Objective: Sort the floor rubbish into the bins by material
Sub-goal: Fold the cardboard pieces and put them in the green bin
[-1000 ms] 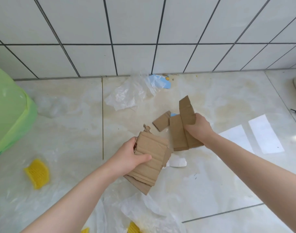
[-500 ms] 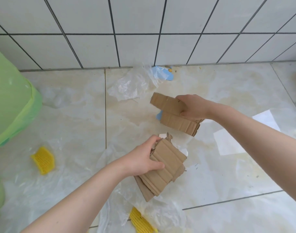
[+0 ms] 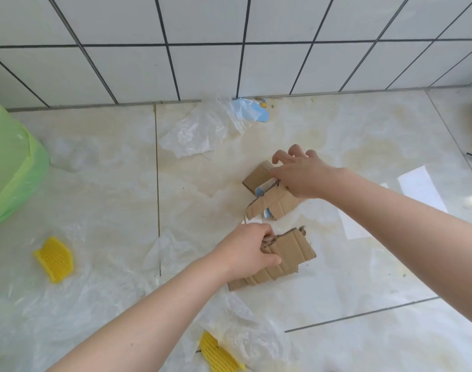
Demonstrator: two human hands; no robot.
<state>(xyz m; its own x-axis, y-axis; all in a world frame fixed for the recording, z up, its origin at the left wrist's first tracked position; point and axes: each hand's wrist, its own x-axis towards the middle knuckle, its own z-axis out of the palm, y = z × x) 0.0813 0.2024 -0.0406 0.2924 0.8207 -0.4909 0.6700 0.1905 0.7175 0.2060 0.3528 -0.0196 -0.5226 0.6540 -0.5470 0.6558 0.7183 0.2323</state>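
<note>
A: At the centre of the floor (image 3: 336,277), what is lying there?

B: Cardboard. The left hand (image 3: 245,253) is closing its grip around a folded stack of cardboard pieces (image 3: 285,260), thumb pressing across the top, the stack sitting low over the tiles. At one o'clock from it, the right hand (image 3: 301,174) is pressing down on a second lot of cardboard scraps (image 3: 272,202), fingers (image 3: 280,157) spreading and curling; whether that grip is actually closing on anything, I cannot tell. A pale blue scrap (image 3: 259,193) is showing between those pieces.

A: And further out?

B: A clear plastic film (image 3: 194,134) is lying at eleven o'clock near the wall, with a blue wrapper (image 3: 252,111) just beside it. Two yellow foam nets are sitting apart: one (image 3: 55,259) at nine o'clock, another (image 3: 218,355) at six o'clock on crumpled plastic sheeting (image 3: 242,326). A green-lined bin (image 3: 9,167) is standing at the far left edge. White paper (image 3: 419,187) is lying at three o'clock.
</note>
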